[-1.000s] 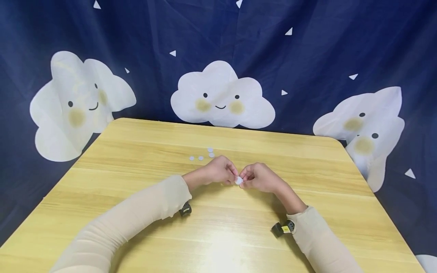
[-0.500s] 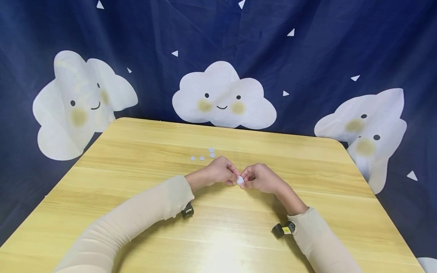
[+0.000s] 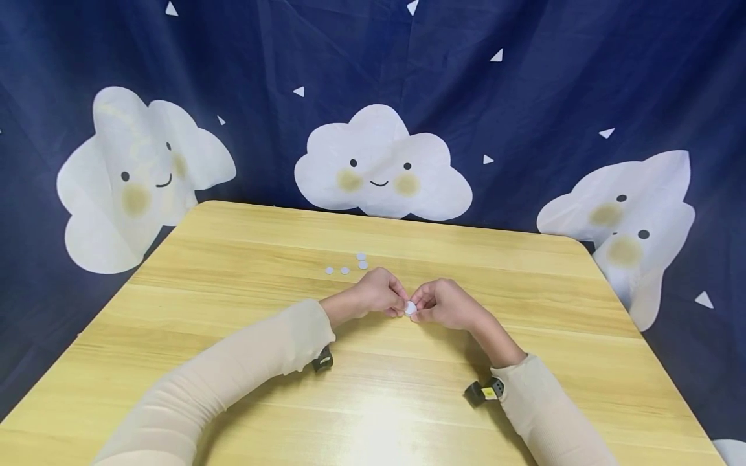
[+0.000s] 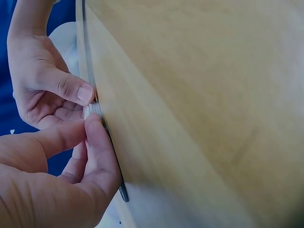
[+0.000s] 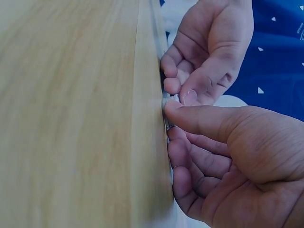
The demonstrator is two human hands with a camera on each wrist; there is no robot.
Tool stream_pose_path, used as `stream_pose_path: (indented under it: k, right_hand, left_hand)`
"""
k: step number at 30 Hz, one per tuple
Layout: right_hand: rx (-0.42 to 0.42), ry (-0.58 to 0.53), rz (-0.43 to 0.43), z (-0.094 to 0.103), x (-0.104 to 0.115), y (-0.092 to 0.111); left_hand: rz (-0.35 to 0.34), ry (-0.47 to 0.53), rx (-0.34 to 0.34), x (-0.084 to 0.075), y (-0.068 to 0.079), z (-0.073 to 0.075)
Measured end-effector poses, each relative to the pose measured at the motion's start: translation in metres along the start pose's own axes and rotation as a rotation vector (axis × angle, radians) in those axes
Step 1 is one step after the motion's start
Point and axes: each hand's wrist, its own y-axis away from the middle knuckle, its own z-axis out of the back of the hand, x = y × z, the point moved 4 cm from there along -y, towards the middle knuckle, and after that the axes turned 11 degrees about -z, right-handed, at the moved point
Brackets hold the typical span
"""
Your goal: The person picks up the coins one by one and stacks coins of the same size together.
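Note:
In the head view my left hand (image 3: 379, 291) and right hand (image 3: 447, 304) meet low over the middle of the table (image 3: 373, 375). Between their fingertips is a small white disc (image 3: 410, 308). Side-on in the left wrist view, it is a short stack of thin white discs (image 4: 94, 109), pinched by the thumb and fingers of both hands. The right wrist view shows only a sliver of the stack (image 5: 174, 98), mostly covered by the thumbs. Several loose white discs (image 3: 345, 270) lie flat on the table, beyond and left of my left hand.
A dark blue curtain (image 3: 256, 162) with cloud prints hangs behind the table's far edge. Black wrist cameras (image 3: 474, 393) sit under both sleeves, near the tabletop.
The view has shifted very slightly. Both hands keep pinching the stack of discs at the same spot, and the loose discs have not moved.

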Motion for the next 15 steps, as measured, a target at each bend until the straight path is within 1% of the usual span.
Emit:
stream_pose_path:
  k: [9, 15]
  right_hand:
    - [0.007, -0.004, 0.010, 0.0005, 0.0008, 0.0006]
    - [0.007, -0.012, 0.010, 0.0003, 0.0012, 0.0010]
  left_hand:
    - [0.000, -0.048, -0.011, -0.0021, 0.0021, -0.0013]
    - [0.002, -0.050, -0.009, -0.0021, 0.0033, -0.0012]
